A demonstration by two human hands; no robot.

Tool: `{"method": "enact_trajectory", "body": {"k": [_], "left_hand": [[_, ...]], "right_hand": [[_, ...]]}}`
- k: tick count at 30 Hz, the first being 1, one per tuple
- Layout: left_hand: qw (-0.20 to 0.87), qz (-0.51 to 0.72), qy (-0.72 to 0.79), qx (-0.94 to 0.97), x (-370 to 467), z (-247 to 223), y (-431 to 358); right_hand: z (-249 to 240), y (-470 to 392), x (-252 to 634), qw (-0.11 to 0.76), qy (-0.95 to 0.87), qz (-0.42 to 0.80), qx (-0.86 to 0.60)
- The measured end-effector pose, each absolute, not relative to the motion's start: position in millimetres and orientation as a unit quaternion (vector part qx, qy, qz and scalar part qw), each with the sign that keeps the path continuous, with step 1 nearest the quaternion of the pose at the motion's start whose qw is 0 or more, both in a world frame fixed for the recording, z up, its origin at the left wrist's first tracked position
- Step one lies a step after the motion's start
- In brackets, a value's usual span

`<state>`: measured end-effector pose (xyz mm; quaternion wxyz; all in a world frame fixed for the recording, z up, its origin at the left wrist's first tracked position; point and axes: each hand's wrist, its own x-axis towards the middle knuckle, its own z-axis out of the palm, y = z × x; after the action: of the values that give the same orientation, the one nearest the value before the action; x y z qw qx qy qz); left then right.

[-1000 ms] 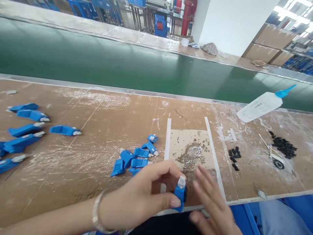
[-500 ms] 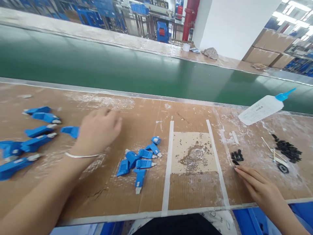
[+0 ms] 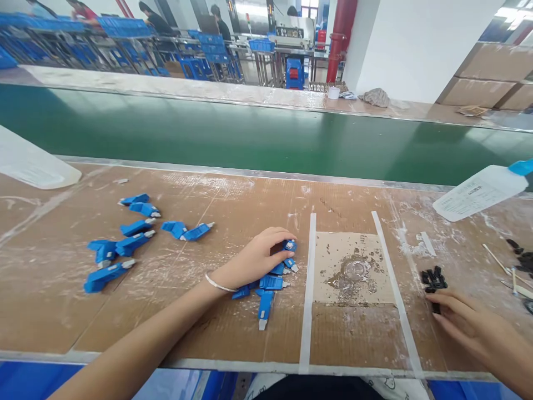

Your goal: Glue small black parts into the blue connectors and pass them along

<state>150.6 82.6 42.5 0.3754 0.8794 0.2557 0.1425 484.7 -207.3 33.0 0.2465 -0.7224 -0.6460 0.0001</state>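
My left hand [image 3: 260,255] reaches over a small cluster of blue plastic parts [image 3: 271,282] with pale tips. Its thumb and fingers close around a blue plastic part [image 3: 290,245] at the cluster's far end; the palm hides some of the others. On the right, my right hand [image 3: 472,322] pinches a small black part [image 3: 435,307] between thumb and fingers, just below a little heap of black parts [image 3: 433,276]. Between the hands lies a cardboard square [image 3: 328,250] with a wet, clear patch [image 3: 357,270], bordered by two white tape strips [image 3: 308,300].
More blue parts [image 3: 109,273] are spread at the left. White bottles stand tilted or lie at the left [image 3: 37,161] and right [image 3: 478,191]. Sticks [image 3: 495,258] and a larger black pile [image 3: 527,261] sit at far right. A green belt [image 3: 250,139] runs behind the table.
My left hand has moved right, from beside the left group of blue parts to the cluster near the tape. My right hand has lifted slightly with a black part in its fingers. The view has shifted left.
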Motion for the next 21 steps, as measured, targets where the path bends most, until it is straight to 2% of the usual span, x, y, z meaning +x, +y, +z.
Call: {"method": "enact_trajectory", "body": {"k": [2, 5, 8, 10, 12, 14, 16, 21], "left_hand": [[0.377, 0.174, 0.273, 0.868, 151, 48, 82], [0.423, 0.254, 0.294, 0.818, 149, 68, 71], [0.599, 0.266, 0.247, 0.714, 143, 84, 48], [0.743, 0.187, 0.183, 0.617, 142, 84, 28], [0.835, 0.092, 0.141, 0.524, 144, 74, 10], [0.876, 0.024, 0.134, 0.464, 149, 59, -4], [0.893, -0.009, 0.147, 0.425, 154, 46, -13], [0.905, -0.021, 0.158, 0.394, 158, 33, -19]], "right_hand": [[46, -200, 471, 0.287, -0.642, 0.068, -0.707], [51, -193, 452, 0.415, -0.563, 0.172, -0.694], [41, -188, 436, 0.537, -0.48, 0.27, -0.639], [34, -183, 426, 0.592, -0.411, 0.333, -0.608], [30, -176, 416, 0.617, -0.372, 0.366, -0.588], [30, -169, 408, 0.616, -0.393, 0.349, -0.587], [33, -161, 403, 0.583, -0.451, 0.28, -0.615], [39, -141, 399, 0.39, -0.607, 0.099, -0.685]]}}
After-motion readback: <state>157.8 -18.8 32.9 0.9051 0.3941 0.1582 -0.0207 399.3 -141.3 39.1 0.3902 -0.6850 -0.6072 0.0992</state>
